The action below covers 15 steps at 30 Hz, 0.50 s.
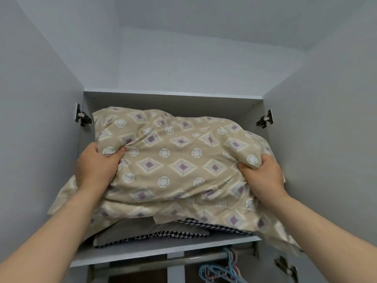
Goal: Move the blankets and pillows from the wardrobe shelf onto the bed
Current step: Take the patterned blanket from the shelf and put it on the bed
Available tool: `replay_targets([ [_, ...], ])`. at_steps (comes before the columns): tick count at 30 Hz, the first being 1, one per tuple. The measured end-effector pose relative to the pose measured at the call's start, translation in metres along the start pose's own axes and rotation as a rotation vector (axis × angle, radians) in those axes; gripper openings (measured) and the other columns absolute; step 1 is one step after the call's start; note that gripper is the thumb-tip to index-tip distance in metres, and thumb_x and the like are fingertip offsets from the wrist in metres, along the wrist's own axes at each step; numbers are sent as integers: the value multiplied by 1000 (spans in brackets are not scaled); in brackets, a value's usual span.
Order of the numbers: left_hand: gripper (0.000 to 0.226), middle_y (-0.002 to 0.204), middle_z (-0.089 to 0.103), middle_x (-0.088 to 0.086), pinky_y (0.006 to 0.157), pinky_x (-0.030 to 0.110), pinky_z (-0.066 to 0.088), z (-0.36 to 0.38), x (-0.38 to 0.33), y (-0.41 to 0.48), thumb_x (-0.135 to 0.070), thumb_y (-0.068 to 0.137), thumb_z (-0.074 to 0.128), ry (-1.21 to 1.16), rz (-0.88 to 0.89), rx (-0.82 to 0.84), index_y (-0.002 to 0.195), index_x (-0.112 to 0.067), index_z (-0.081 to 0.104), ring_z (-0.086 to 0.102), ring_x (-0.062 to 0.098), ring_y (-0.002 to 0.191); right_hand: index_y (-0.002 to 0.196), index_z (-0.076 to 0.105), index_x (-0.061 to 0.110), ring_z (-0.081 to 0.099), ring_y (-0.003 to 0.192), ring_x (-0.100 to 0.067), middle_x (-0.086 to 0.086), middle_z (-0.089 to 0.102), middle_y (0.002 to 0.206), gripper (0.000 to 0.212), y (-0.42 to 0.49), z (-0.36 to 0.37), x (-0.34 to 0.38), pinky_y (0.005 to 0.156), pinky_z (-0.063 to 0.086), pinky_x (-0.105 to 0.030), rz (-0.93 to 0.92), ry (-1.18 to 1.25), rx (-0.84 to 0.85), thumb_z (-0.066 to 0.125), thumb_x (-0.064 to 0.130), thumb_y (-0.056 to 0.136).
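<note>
Left hand [98, 166]: I've got it clenched on the patterned blanket [179, 160] at its left end, for an even pull.
Blanket: on the wardrobe shelf [126, 254], near edge overhanging.
Right hand [263, 176]: clenched on the right end.
Room: doors open wide, clear path toward me.

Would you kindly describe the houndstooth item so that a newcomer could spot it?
Find the wardrobe's top shelf. Under the beige diamond-patterned blanket lie folded fabrics; the houndstooth item is the only black-and-white check, beside plain grey cloth.
</note>
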<state>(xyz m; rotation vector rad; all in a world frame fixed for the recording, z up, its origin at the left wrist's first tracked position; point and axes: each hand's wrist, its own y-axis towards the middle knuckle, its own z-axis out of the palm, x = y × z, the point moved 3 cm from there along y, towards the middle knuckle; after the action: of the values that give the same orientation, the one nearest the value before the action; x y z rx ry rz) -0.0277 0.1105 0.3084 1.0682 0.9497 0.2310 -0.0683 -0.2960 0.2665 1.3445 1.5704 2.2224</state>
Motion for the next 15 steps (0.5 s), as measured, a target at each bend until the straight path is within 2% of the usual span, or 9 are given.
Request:
replay_targets([
  [2, 48, 72, 54, -8, 62, 37, 43, -18, -1, -10, -65, 59, 64, -18, -2, 9, 77, -22, 52, 54, 27, 73, 79, 53, 31, 56, 73, -2, 16, 61, 80, 25, -22, -22, 20, 56, 41, -24, 2, -48, -7, 74, 40, 70],
  [4, 47, 72, 53, -6, 61, 36, 41, -33, -5, -21, -63, 61, 65, -33, 5, 13, 76, -21, 51, 51, 26, 71, 80, 53, 30, 57, 73, -4, 15, 62, 79, 25, -39, -44, 40, 57, 43, -26, -5, -96, -1, 74, 41, 70],
  [10, 46, 92, 66, 13, 69, 42, 48, -82, -33, -58, -57, 64, 69, -147, -66, 76, 84, -17, 55, 60, 36, 83, 83, 56, 22, 59, 72, -10, 9, 64, 78, 29, -85, -118, 111, 66, 50, -35, -36, -237, -26, 72, 42, 69],
  [15, 49, 91, 68, 10, 69, 40, 49, -118, -73, -88, -66, 58, 66, -284, -101, 56, 82, -25, 53, 63, 34, 83, 81, 55, 26, 59, 72, -8, 13, 63, 77, 27, -117, -191, 169, 63, 48, -33, -50, -317, -58, 72, 43, 69],
])
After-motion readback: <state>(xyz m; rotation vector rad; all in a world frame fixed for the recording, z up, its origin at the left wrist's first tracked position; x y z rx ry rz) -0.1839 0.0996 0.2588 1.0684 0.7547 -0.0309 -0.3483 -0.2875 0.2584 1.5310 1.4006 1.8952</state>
